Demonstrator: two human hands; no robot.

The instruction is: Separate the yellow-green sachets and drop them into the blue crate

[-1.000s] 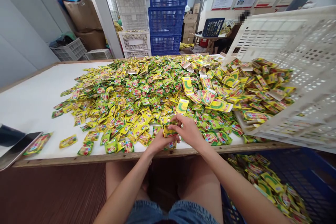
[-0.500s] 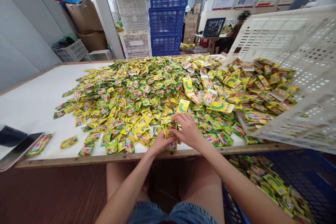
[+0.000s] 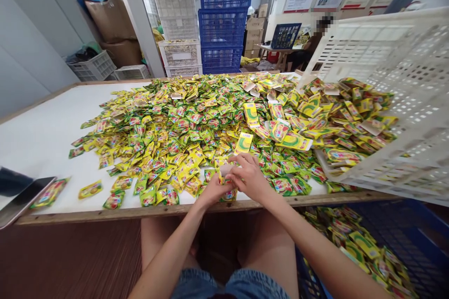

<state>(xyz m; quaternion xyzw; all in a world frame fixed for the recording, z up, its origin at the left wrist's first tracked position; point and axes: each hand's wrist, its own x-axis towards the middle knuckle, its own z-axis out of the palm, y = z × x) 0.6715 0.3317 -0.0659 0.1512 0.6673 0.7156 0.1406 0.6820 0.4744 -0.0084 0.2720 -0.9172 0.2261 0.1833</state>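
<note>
Near the table's front edge, my left hand (image 3: 214, 189) is closed on a small yellow carton (image 3: 224, 171), whose pale inner flap faces up. From the other side my right hand (image 3: 248, 176) grips the same carton, thumb and fingers at its flap end. Part of the carton is hidden behind my fingers. Around both hands lie many small green and yellow sachets (image 3: 182, 163). Just beyond my right hand, a flat yellow carton (image 3: 243, 143) rests on the heap.
A tipped white crate (image 3: 393, 168) at the right spills yellow cartons (image 3: 347, 126). Below it stands a blue crate (image 3: 424, 247) with more packs. A phone (image 3: 28, 201) lies at the table's left. Crate stacks (image 3: 222, 28) rise behind, and a person (image 3: 308, 49) sits at the back right.
The carton between my hands has turned or opened, so its pale inner flap now shows. My hands have stayed in nearly the same place. The view has shifted slightly.
</note>
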